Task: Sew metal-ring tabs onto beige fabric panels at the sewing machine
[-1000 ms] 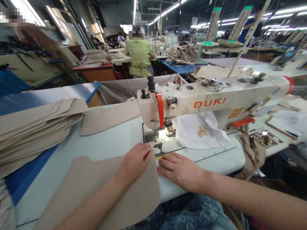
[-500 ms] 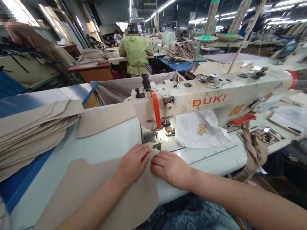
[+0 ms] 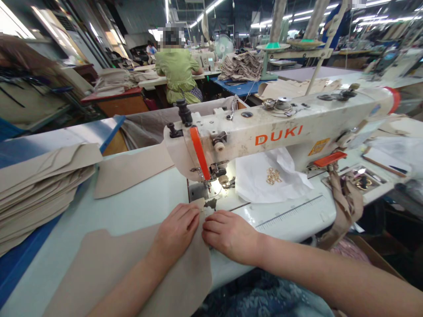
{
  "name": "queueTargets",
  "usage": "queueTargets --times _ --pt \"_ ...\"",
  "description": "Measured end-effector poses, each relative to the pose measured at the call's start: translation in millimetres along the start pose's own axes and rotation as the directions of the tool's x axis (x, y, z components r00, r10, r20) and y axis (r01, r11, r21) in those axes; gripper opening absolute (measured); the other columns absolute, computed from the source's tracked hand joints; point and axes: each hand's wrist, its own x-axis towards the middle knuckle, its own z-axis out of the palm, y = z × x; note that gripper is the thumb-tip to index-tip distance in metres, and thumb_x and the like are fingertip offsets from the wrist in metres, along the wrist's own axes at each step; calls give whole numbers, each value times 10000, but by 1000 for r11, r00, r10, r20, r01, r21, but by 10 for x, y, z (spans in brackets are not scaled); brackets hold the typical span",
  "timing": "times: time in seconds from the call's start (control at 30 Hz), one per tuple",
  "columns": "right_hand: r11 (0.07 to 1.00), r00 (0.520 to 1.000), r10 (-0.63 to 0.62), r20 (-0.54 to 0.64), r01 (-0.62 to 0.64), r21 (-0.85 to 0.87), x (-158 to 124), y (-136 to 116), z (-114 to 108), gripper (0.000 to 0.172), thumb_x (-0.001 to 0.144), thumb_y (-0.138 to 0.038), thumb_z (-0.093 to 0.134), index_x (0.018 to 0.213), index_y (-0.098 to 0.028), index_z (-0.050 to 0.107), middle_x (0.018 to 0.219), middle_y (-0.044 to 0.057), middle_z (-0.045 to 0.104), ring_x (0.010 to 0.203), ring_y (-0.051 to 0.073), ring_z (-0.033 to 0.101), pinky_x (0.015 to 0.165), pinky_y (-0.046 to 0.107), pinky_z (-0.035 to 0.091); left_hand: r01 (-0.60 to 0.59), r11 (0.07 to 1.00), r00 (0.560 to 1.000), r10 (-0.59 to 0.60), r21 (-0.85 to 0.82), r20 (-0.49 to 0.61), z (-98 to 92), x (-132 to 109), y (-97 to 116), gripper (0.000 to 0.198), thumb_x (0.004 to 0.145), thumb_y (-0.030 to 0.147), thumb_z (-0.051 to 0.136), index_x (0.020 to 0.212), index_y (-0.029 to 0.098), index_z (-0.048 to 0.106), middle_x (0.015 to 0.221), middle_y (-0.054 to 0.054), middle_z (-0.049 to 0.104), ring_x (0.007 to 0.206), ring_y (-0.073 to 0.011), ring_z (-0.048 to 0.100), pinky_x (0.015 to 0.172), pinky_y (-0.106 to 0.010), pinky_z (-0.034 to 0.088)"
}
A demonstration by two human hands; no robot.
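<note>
A large beige fabric piece [image 3: 191, 281] lies on the pale table, its narrow tip just in front of the sewing machine [image 3: 244, 132]. My left hand [image 3: 178, 229] rests on this piece near the tip, its fingers closed on the edge. Opposite it, my right hand [image 3: 231, 237] has its fingers curled together at the right edge of the same piece, thumb hidden. Both sets of fingertips are close together, short of the lit needle area [image 3: 214, 188]. What lies under the fingers is hidden.
Stacked beige pieces [image 3: 42, 176] lie at the left, and another flat piece [image 3: 132, 169] lies behind the table area. Gold-coloured metal parts [image 3: 273, 176] sit on white paper [image 3: 254, 189] under the machine arm. Beige straps [image 3: 343, 202] hang at the right. A co-worker in green [image 3: 178, 72] sits ahead.
The view has turned slightly, so the machine and table appear further left. My hands keep nearly the same pose on the fabric, close to the needle area.
</note>
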Motion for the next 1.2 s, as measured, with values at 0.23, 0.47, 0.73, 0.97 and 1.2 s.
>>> queueTargets --times 0.23,0.47,0.73,0.97,1.2 --pt "1000 1000 9 -3 -9 -4 0 -7 -3 176 935 -196 471 842 -149 613 924 63 630 915 197 522 841 322 426 -21 1000 1000 21 17 14 15 8 -6 231 926 165 405 805 172 602 796 -56 660 774 -175 595 758 -303 513" --pt "1000 1000 15 -2 -15 -3 -8 -9 -10 186 944 -198 453 857 -148 610 948 68 627 920 196 518 844 322 424 -24 1000 1000 24 -2 7 20 14 2 207 918 151 423 810 166 599 795 -57 659 771 -175 597 758 -297 508" --pt "1000 1000 26 -7 -26 15 -10 -10 -14 170 942 -192 459 869 -144 605 950 72 624 913 195 516 839 324 431 -24 999 1000 25 24 -13 18 21 19 221 924 145 405 806 162 591 780 -52 652 763 -171 586 741 -293 510" --pt "1000 999 30 -9 -30 4 -8 -16 -15 154 932 -190 477 864 -141 606 944 66 622 911 199 525 852 332 436 -21 1000 1000 21 3 -1 32 3 4 200 922 144 422 819 155 593 804 -57 654 782 -172 584 754 -300 509" --pt "997 998 59 -32 -60 -43 59 41 -37 147 926 -173 485 940 -112 618 992 84 627 976 208 534 911 340 437 2 999 1000 -3 -37 -26 24 -4 15 202 932 169 432 825 145 602 797 -58 659 776 -172 589 750 -301 513"
